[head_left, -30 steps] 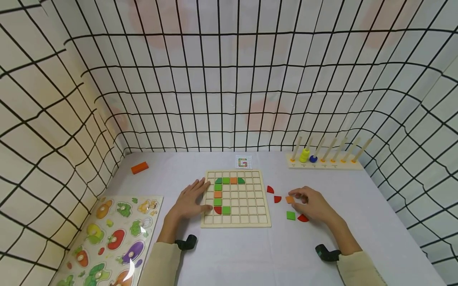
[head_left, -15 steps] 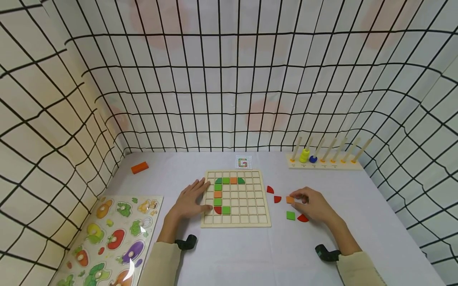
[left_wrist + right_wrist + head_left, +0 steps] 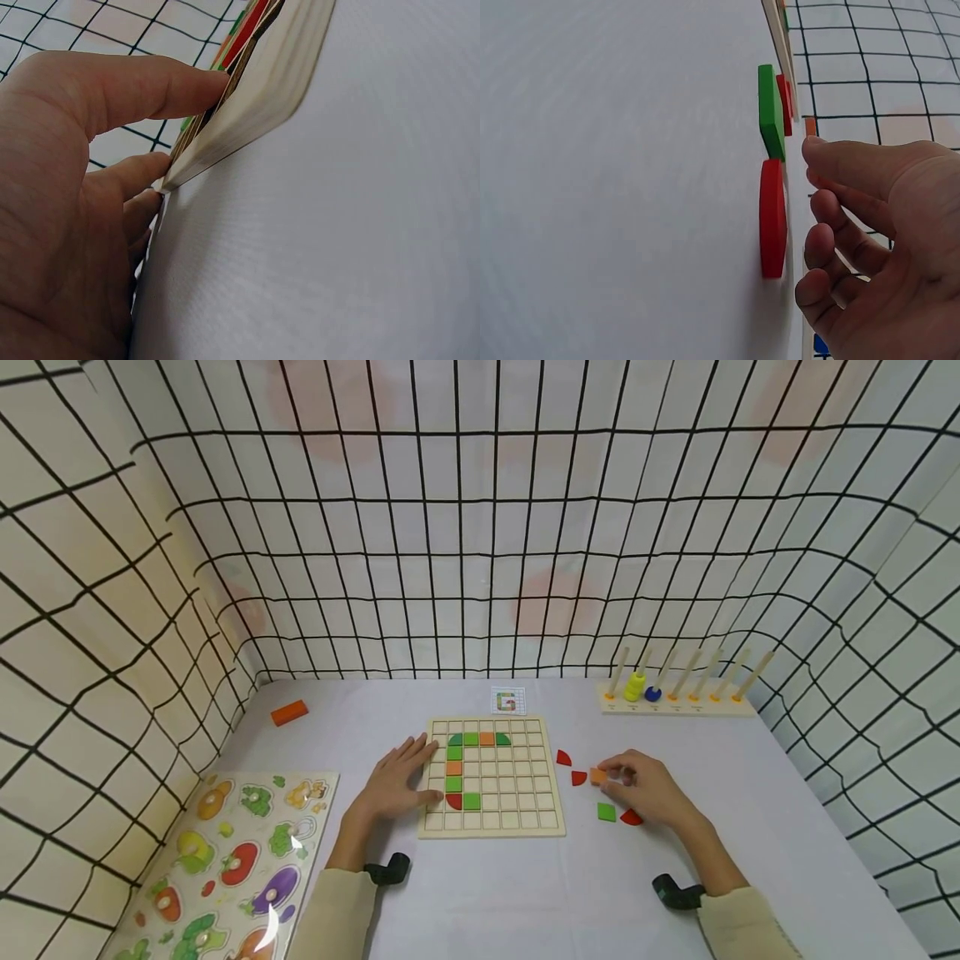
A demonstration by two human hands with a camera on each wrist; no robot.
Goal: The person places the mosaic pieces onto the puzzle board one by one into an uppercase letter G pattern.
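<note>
Orange square wooden tile (image 3: 597,775): pinched at the fingertips of the right hand (image 3: 648,790), just right of the pale wooden grid board (image 3: 491,823) on the grey table (image 3: 525,893). Green square tile (image 3: 606,812) and red quarter-round piece (image 3: 632,817) lay beside that hand; two more red quarter-round pieces (image 3: 564,758) sat near the board. Left hand (image 3: 395,783): fingers spread flat, pressing the board's left edge.

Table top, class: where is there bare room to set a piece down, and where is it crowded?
Bare cloth lies between the orange block and the grid board, and in front of the board. It is crowded right of the board, where the right hand pinches an orange tile among red and green pieces.
</note>
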